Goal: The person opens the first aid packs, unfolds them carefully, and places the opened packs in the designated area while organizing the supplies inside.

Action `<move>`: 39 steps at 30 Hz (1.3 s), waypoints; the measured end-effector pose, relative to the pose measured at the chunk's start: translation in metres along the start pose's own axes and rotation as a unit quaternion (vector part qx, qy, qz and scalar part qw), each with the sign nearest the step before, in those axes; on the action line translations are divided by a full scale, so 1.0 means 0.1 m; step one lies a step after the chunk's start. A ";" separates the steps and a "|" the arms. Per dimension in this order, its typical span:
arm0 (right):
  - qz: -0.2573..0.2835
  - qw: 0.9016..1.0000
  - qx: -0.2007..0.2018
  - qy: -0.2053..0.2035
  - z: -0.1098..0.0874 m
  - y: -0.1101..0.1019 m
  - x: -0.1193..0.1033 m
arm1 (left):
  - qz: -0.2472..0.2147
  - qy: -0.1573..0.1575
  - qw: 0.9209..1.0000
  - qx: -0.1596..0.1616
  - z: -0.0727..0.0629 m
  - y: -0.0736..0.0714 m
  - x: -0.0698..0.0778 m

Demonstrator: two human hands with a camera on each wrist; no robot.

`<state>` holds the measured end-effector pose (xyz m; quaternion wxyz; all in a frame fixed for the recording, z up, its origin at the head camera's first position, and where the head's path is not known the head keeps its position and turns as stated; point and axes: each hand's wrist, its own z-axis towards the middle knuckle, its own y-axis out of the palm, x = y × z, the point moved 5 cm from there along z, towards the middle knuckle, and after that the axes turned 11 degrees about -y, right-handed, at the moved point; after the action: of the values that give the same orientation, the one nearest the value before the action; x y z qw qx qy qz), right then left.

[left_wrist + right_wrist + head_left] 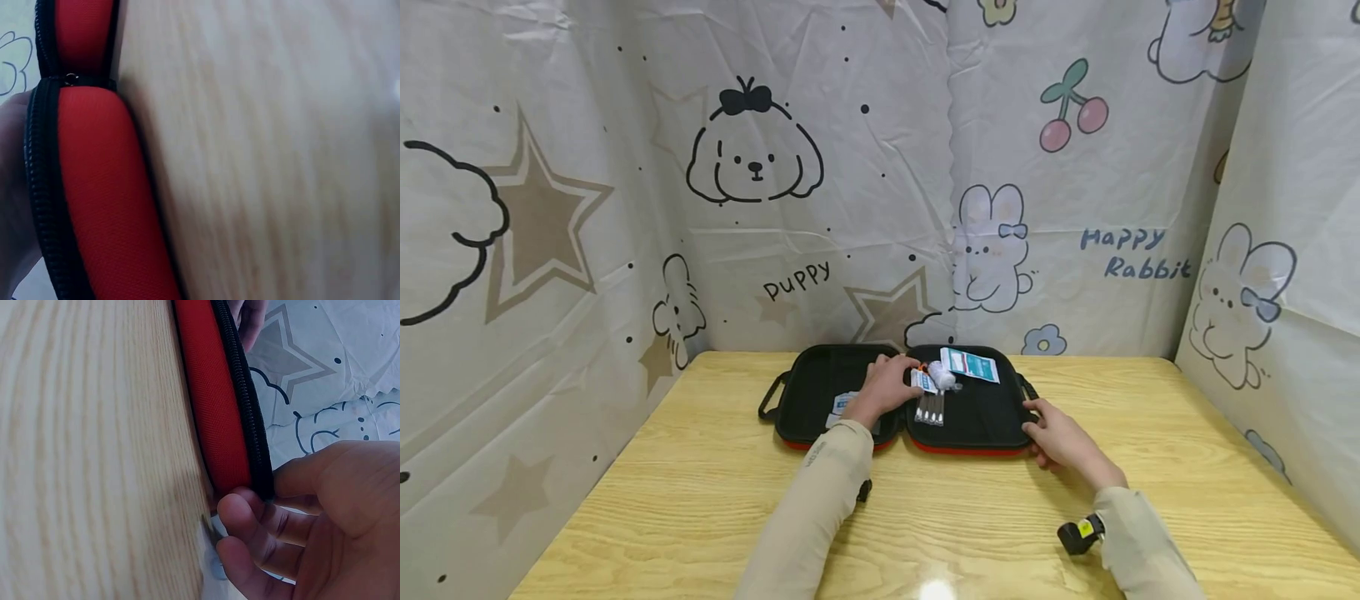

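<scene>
A black-lined zip case (977, 412) with a red outside lies unfolded on the wooden table. My left hand (883, 385) reaches across its middle, thumb and fingertips around a small white packet with blue print (923, 381). Beside that packet are a white roll (942, 375) and a bit of orange. A clear sleeve of swab-like sticks (929, 408) lies just below, and a teal-and-white packet (970, 365) lies behind. My right hand (1063, 437) grips the case's right front corner, thumb above and fingers underneath. In the left wrist view, the case wall (112, 187) hides the left fingertips.
More pale packets (842, 404) lie in the left half of the case, partly behind my left forearm. Carry handles stick out at the left (769, 398) and right sides. A printed cloth (850, 208) hangs behind the wooden table (700, 517).
</scene>
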<state>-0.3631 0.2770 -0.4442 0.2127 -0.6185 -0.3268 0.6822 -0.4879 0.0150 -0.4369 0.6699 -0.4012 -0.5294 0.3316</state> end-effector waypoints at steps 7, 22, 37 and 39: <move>0.003 1.000 -0.005 -0.001 0.00 0.01 -0.02 | 0.017 -0.004 1.000 0.015 -0.01 0.04 0.00; 0.002 1.000 -0.010 -0.004 0.02 0.01 -0.07 | -0.050 0.050 0.997 0.040 -0.12 -0.24 -0.15; 0.001 1.000 -0.008 -0.010 0.00 0.01 -0.02 | -0.090 0.017 0.994 0.064 -0.26 -0.65 -0.70; -0.002 1.000 -0.008 -0.012 0.01 0.01 -0.02 | -0.094 0.011 0.993 0.073 -0.28 -0.74 -0.80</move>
<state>-0.3632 0.2748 -0.4431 0.2052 -0.6115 -0.3355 0.6866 -0.4764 -0.0939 -0.4097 0.7315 -0.3036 -0.5313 0.3007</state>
